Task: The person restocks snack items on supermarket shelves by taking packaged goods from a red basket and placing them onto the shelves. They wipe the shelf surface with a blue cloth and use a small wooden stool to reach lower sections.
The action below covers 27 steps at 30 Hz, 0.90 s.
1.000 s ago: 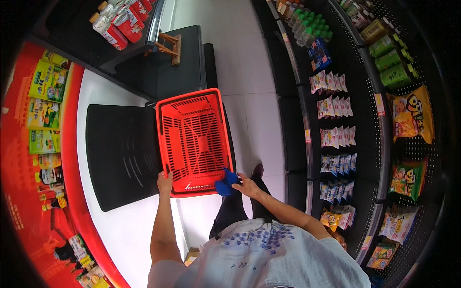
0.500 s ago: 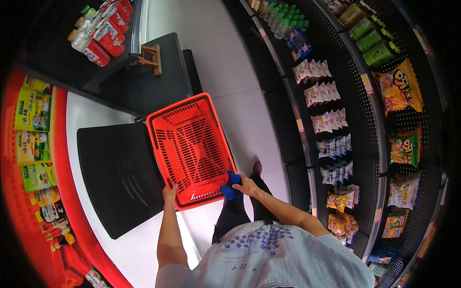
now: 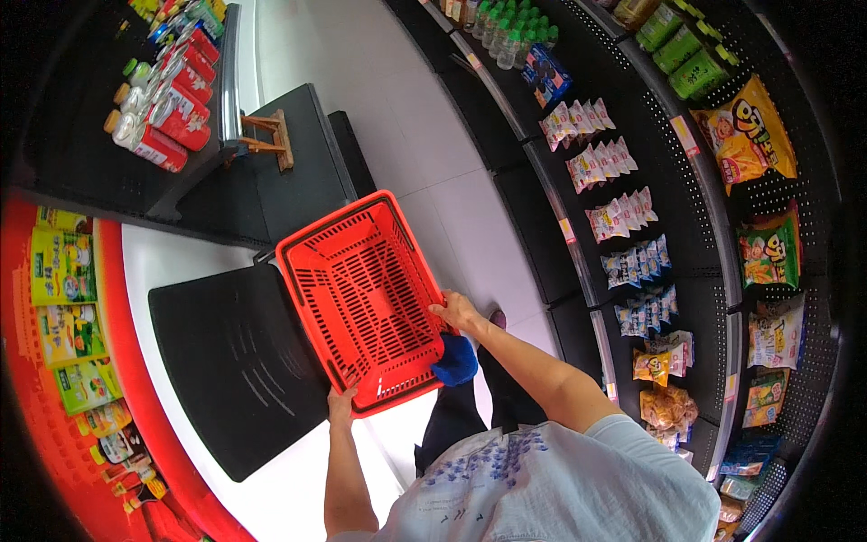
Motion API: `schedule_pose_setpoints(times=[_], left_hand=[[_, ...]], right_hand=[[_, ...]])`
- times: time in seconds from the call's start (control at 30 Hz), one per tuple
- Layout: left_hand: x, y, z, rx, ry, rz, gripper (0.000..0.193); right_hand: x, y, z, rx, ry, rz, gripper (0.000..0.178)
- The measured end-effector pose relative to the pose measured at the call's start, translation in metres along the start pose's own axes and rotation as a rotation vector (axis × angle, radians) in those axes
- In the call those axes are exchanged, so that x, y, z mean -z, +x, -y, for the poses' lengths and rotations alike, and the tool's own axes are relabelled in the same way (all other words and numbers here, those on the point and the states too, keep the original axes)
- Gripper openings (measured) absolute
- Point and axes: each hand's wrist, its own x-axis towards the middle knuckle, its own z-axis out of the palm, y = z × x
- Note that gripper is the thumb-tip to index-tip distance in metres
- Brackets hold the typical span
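A red plastic shopping basket [image 3: 359,298] with slotted walls and floor sits tilted before me, nothing lying inside. My left hand [image 3: 342,404] is closed on the rim at its near left corner. On the right side, my right hand [image 3: 458,310] grips the rim, thumb toward the inside. Just below that hand, a bunched blue cloth [image 3: 455,360] hangs over the near right corner. The basket's dark handle lies along the rim. The fingertips under the rim are hidden.
A dark shelf [image 3: 632,307] of bagged snacks and bottles curves along the right. Left stand a black panel [image 3: 239,361], a red rack of seasoning packets [image 3: 65,262] and a ledge with red cans [image 3: 181,113]. A small wooden stand [image 3: 275,140] is on the black platform.
My right hand has let go of the blue cloth, which now drapes over the corner, and has taken the right rim farther up. The left hand stays on its corner. The view has shifted slightly.
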Motion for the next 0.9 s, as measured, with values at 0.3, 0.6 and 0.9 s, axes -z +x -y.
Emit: schedule_pose_setpoints(times=[0.3, 0.6, 0.9], left_hand=[[-0.019, -0.031, -0.044, -0.017, 0.015, 0.099, 0.06], [-0.08, -0.041, -0.139, -0.03, 0.344, 0.286, 0.055], [-0.195, 0.039, -0.239, -0.302, 0.896, 0.684, 0.051]], right_hand=[[0.06, -0.013, 0.023, -0.094, 0.103, 0.141, 0.063], [0.147, -0.027, 0.005, -0.228, 0.505, 0.162, 0.068], [0.161, -0.098, -0.086, -0.273, 1.032, -0.044, 0.055]])
